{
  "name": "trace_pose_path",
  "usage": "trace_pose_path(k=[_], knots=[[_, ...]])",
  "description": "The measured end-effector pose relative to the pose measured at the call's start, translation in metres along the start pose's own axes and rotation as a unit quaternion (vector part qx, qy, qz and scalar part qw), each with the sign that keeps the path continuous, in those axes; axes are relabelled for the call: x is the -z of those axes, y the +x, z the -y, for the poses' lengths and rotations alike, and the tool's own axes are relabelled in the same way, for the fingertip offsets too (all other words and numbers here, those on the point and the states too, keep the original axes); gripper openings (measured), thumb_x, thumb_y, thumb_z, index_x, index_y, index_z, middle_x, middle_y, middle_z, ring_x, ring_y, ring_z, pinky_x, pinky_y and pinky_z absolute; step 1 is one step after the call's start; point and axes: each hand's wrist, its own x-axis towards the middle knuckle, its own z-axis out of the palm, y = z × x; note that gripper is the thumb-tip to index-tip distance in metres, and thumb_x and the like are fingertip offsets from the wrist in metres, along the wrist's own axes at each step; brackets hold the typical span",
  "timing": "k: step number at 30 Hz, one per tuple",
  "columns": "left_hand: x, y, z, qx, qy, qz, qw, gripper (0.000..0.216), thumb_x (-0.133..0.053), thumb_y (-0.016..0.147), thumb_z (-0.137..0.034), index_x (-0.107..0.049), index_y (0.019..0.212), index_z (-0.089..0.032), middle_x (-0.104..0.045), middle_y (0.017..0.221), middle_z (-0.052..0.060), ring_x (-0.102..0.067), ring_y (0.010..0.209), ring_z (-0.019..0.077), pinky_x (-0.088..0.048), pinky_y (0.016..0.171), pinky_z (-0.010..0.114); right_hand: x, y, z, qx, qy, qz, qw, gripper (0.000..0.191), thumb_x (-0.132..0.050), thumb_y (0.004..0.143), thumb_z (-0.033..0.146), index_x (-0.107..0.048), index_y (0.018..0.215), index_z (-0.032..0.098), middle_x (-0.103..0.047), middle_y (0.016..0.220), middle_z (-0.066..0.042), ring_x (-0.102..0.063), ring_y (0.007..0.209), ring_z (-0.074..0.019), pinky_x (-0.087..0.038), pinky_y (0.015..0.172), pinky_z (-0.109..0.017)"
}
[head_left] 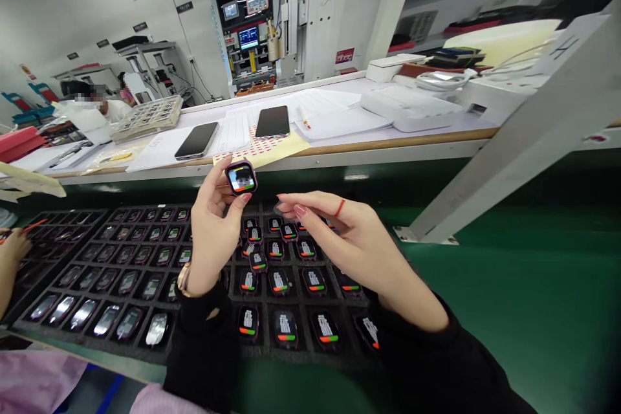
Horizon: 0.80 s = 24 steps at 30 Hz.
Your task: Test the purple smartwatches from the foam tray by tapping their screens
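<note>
My left hand (216, 233) holds up a smartwatch case (241, 178) without a strap, gripped by its edges between thumb and fingers. Its lit screen shows a picture with a red and green bar at the bottom. To its right, my right hand (339, 229) is apart from the watch, thumb and fingertips pinched together. A small clear piece seems to show at those fingertips, too faint to name. Below both hands lies a black divided tray (264, 354) of watch cases, many lit with white text and red-green bars. One loose watch case (258, 262) overlaps the dividers.
Another black tray (104, 344) of watches lies to the left, where a co-worker's hand (13, 249) holds a thin orange tool. Two phones (198, 140) and papers lie on the raised shelf ahead. A slanted metal post (504, 136) stands at the right.
</note>
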Motion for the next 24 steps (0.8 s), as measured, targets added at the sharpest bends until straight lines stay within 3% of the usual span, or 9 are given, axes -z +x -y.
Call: trace_pose_path(k=[13, 24], knots=[[0.0023, -0.0002, 0.0038, 0.005, 0.037, 0.001, 0.999, 0.047, -0.071, 0.086, -0.017, -0.059, 0.131, -0.023, -0.068, 0.125, 0.007, -0.067, 0.107, 0.0179, -0.054, 0.094, 0.028, 0.0002, -0.0005, 0.0001, -0.001, -0.022, 0.017, 1.000, 0.023, -0.057, 0.102, 0.031, -0.076, 0.113, 0.023, -0.075, 0.109, -0.005, -0.072, 0.099, -0.0228, -0.060, 0.090, -0.035], [0.0008, 0.0001, 0.0030, 0.012, 0.016, 0.002, 1.000, 0.049, -0.075, 0.083, -0.018, -0.060, 0.130, -0.023, -0.070, 0.119, 0.006, -0.068, 0.103, 0.0164, -0.055, 0.092, 0.025, 0.0005, -0.0011, 0.0012, 0.004, -0.031, 0.018, 0.999, 0.023, -0.056, 0.102, 0.030, -0.076, 0.113, 0.024, -0.075, 0.109, -0.005, -0.072, 0.098, -0.0221, -0.060, 0.087, -0.034]])
